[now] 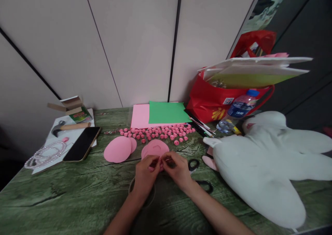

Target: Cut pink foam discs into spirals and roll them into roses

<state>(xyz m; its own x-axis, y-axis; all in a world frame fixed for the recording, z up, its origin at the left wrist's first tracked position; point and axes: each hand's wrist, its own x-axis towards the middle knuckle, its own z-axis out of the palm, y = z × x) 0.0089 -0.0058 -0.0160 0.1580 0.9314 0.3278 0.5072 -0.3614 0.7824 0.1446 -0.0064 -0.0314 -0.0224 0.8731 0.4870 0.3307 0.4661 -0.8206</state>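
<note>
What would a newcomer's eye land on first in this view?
Likely the big white plush toy, lying across the right side of the green tabletop, with a bright red bag beyond it. Next, the many small pink rolls scattered in a band across the middle, in front of the green sheet. Nearer, the left hand and right hand meet at a pink piece.

From afar I have a single head-worn view, facing forward and down from above the left hand (145,174) and right hand (179,170), fairly near, across the tabletop (85,193) to the pale wall (137,44)
</note>
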